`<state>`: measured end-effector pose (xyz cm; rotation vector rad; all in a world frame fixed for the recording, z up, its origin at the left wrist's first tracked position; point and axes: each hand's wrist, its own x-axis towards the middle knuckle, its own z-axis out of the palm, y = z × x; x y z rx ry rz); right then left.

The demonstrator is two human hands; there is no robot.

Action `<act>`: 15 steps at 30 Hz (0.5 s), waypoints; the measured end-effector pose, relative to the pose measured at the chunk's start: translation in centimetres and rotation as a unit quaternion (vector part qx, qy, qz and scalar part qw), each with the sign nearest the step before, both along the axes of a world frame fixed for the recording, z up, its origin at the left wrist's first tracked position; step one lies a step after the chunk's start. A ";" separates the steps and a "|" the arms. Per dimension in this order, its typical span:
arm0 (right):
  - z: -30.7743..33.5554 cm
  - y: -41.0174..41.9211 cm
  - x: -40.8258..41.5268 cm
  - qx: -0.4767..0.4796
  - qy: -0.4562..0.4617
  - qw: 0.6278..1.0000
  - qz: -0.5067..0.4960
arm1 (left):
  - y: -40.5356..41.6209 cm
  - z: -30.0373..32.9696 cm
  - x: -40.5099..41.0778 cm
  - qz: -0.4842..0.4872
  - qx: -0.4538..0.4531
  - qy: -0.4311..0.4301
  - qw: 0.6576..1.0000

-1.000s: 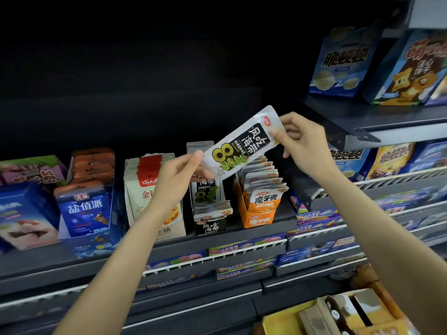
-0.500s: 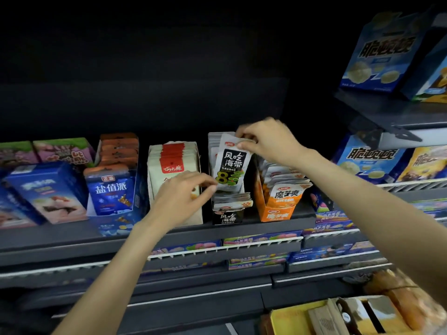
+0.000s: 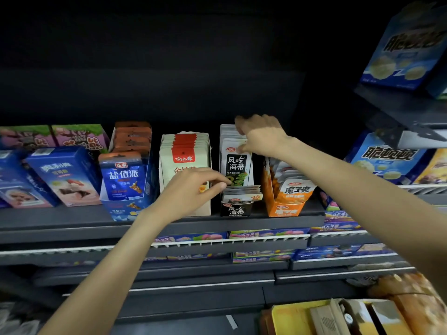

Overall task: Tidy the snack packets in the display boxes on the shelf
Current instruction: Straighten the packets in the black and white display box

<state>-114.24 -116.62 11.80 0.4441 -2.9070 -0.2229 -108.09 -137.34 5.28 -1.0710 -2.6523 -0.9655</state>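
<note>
A white and black seaweed snack packet (image 3: 235, 166) stands upright in the black display box (image 3: 236, 209) on the dark shelf (image 3: 72, 220). My right hand (image 3: 260, 136) pinches the packet's top edge, fingers reaching over the row of packets behind it. My left hand (image 3: 193, 189) has its fingertips at the packet's lower left, on the leaning packets at the front of the box. An orange display box (image 3: 285, 204) of konjac packets stands right of it, a cream box (image 3: 185, 163) left of it.
Blue snack boxes (image 3: 123, 180) and biscuit cartons (image 3: 63, 175) fill the shelf's left part. Blue cracker boxes (image 3: 387, 158) sit on the shelves at the right. Lower shelves hold flat candy packs (image 3: 266, 234). An open carton (image 3: 338, 317) lies at the bottom right.
The packet, held up tilted in both hands a second ago, has been turned upright and lowered into the black box. My right hand moved down and left with it.
</note>
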 end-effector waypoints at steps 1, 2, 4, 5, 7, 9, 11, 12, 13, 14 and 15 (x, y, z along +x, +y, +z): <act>0.0 0.3 0.4 -0.034 -0.011 0.999 0.010 | 0.1 0.1 -0.2 -0.004 -0.004 -0.002 1.000; 0.0 0.6 0.9 -0.065 -0.023 0.997 0.019 | 0.2 0.2 -0.5 -0.008 -0.010 -0.005 1.000; 0.2 1.3 2.2 -0.107 -0.037 0.993 0.043 | 0.4 0.4 -0.9 -0.010 -0.024 -0.007 1.000; 0.3 1.7 2.9 -0.126 -0.042 0.989 0.059 | 0.5 0.4 -1.0 -0.008 -0.030 -0.004 1.000; 0.3 2.3 4.6 -0.169 -0.059 0.979 0.094 | 0.7 0.4 -1.3 -0.005 -0.038 0.028 0.999; -0.1 2.6 6.1 -0.200 -0.085 0.969 0.118 | 1.1 0.3 -1.5 -0.001 -0.024 0.068 0.997; -0.6 2.6 7.1 -0.204 -0.103 0.965 0.125 | 1.7 0.3 -1.8 0.003 -0.001 0.088 0.996; -0.8 2.5 7.4 -0.192 -0.105 0.969 0.119 | 2.0 0.2 -2.0 0.004 0.010 0.093 0.996; -1.0 2.3 7.5 -0.168 -0.099 0.974 0.112 | 2.3 0.2 -2.1 0.006 0.024 0.099 0.995; -1.2 2.1 7.6 -0.140 -0.088 0.981 0.104 | 2.4 0.1 -2.3 0.010 0.039 0.106 0.994; -1.4 1.9 7.6 -0.115 -0.075 0.986 0.099 | 2.6 0.1 -2.4 0.017 0.053 0.110 0.992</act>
